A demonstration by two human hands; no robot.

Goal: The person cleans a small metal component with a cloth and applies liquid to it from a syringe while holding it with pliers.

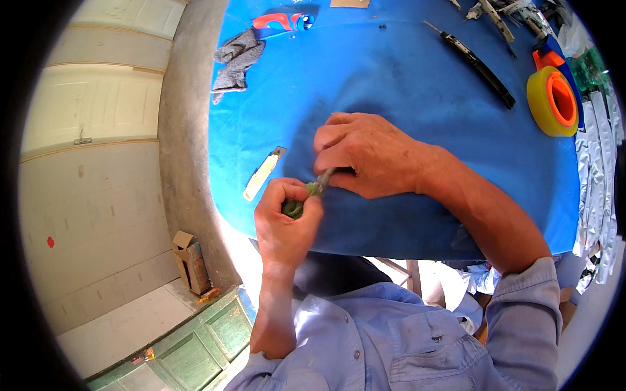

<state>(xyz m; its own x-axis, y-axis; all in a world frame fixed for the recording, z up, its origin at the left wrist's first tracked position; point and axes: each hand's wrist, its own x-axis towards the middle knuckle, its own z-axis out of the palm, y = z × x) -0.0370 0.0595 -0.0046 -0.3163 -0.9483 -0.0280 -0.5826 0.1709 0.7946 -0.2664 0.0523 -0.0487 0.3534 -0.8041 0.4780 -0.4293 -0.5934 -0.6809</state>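
Observation:
My left hand (287, 218) is closed on a small green item (293, 208) whose kind I cannot make out; part of it shows rounded between thumb and fingers. At its upper end, a frayed light-green tip (313, 189) sticks out past the thumb. My right hand (365, 156) pinches a small greyish piece (325, 177) that meets this tip. The fingers hide much of both, and the two hands nearly touch over the near part of the blue-covered table (404, 225). Just left of them lies a cutter knife (263, 174) with a cream handle.
A grey cloth (238, 62) and a red-and-blue tool (283, 22) lie far left. Toward the far right are a slim black tool (479, 68), a yellow tape roll (544, 104) and metal parts (512, 16). Silvery strips (593, 182) hang along the right edge.

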